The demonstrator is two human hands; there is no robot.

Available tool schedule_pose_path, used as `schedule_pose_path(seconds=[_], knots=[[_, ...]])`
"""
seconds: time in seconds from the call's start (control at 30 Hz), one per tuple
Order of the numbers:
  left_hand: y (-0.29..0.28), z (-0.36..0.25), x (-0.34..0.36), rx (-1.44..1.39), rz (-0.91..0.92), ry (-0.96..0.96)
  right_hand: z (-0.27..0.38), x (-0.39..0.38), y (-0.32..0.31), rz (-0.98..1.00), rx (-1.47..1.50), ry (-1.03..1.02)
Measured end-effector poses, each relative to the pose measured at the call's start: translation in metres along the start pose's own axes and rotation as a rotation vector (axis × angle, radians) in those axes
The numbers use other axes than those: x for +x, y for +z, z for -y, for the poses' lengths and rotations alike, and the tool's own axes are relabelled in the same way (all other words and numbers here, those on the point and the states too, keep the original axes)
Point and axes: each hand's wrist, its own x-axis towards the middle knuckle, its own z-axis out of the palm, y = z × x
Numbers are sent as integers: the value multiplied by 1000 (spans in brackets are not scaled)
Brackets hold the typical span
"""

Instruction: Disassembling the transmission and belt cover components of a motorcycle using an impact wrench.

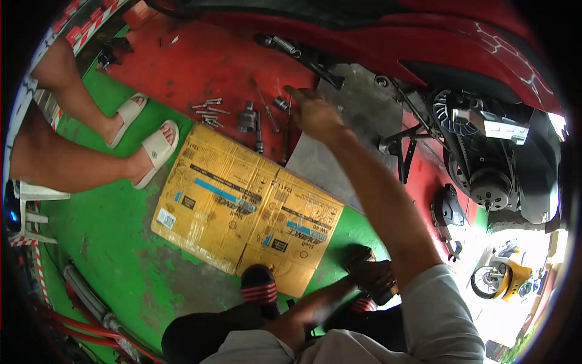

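My right hand [318, 118] reaches out over the red work platform [182, 67], its index finger stretched out and the others partly hidden. Just below its fingers lies a long thin dark rod-like tool [287, 139], and a short metal socket [280, 103] is close by. To the left are a thin screwdriver-like rod [265, 106], a large cylindrical metal part [247, 118], a ratchet-like tool [259, 134] and several small bolts [209, 112]. Low near my knees, my left hand [371, 274] is closed around a dark mechanical part [382, 294], its kind unclear.
A red motorcycle [388, 36] with an exposed belt drive [464, 145] stands along the far right. Flattened yellow cardboard [242, 212] covers green floor before me. Another person's sandalled feet [159, 151] are at left. A dark cover [448, 209] lies below the drive.
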Motion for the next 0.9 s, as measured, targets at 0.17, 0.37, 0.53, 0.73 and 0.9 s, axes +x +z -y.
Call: schedule_pose_path(seconds=[0.17, 0.37, 0.53, 0.73, 0.9], knots=[[-10, -46, 0, 342, -28, 51, 11, 43, 35, 236, -197, 142], [19, -54, 24, 629, 75, 181, 1, 31, 7, 77, -91, 81], [8, -70, 2, 918, -62, 278, 25, -71, -88, 52, 615, 61], [15, -93, 14, 1162, -65, 158, -21, -258, -230, 123, 706, 470], [36, -156, 69, 1180, 174, -125, -66, -369, -277, -505, 1056, 1028]])
